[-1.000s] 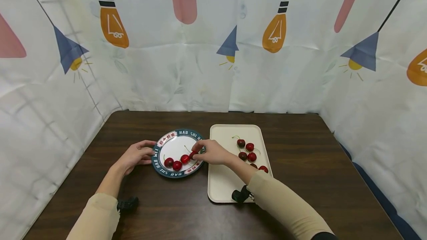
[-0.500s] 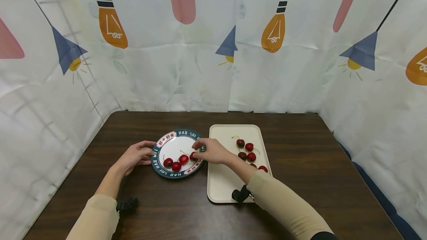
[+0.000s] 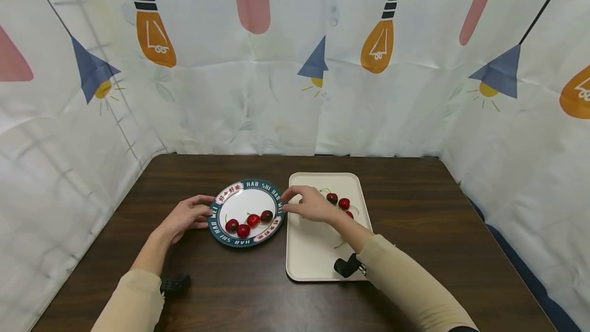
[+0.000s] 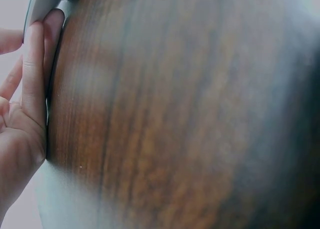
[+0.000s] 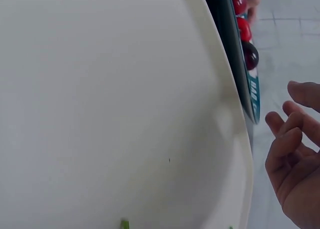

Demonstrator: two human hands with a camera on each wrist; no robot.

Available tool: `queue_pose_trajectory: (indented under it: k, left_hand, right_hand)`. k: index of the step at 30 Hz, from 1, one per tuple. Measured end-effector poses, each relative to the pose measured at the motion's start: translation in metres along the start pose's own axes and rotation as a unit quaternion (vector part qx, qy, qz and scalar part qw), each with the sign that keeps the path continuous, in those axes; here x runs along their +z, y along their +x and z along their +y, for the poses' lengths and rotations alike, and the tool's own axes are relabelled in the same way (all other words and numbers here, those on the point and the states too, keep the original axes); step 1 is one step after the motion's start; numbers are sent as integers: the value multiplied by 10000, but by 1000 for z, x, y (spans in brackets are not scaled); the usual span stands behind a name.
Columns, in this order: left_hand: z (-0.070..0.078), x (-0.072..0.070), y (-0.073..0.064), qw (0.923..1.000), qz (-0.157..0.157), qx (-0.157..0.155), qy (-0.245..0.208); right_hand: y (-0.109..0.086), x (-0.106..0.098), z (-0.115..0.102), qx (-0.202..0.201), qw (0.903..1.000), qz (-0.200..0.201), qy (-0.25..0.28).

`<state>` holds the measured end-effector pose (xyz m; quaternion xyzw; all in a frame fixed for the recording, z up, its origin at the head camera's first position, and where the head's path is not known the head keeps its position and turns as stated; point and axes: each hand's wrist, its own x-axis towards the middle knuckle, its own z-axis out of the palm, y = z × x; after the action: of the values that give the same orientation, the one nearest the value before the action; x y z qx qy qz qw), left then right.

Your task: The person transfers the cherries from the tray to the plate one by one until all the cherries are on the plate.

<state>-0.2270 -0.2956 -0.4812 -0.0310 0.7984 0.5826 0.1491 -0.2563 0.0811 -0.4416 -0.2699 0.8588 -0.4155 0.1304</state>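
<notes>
A round plate (image 3: 252, 196) with a teal lettered rim lies left of centre, and several red cherries (image 3: 243, 230) sit in its near half. My left hand (image 3: 186, 215) holds the plate's left rim; in the left wrist view its fingers (image 4: 33, 69) reach under the edge. Just right of the plate, my right hand (image 3: 313, 205) hovers over the cream tray's left side, thumb and fingers apart, nothing between them. A dark cherry (image 3: 266, 216) is the nearest one to it on the plate. The cream tray (image 3: 306, 260) bears more cherries (image 3: 343, 203), some hidden under the right hand and forearm.
Plate and tray stand close together on a dark wood table (image 3: 405, 204). A white curtain (image 3: 276, 106) with printed lamps surrounds the table's back and sides. Green stems (image 3: 340, 245) show on the tray beside the right forearm.
My right hand has let go of the dark cherry, which stays on the plate, and has drawn back right over the tray. My left hand keeps its place at the rim.
</notes>
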Motion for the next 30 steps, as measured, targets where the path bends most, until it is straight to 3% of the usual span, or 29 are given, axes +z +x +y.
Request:
queue_pose_trajectory:
  k: [5, 19, 30]
  left_hand:
    - [-1, 0, 1, 10000, 7, -5, -8]
    - [-1, 1, 2, 10000, 3, 29, -13]
    - [0, 0, 0, 10000, 2, 27, 3]
  right_hand:
    - [-9, -12, 7, 256, 9993, 141, 239]
    - [-33, -47, 37, 391, 9975, 589, -23]
    - [-56, -69, 55, 593, 9948, 722, 418]
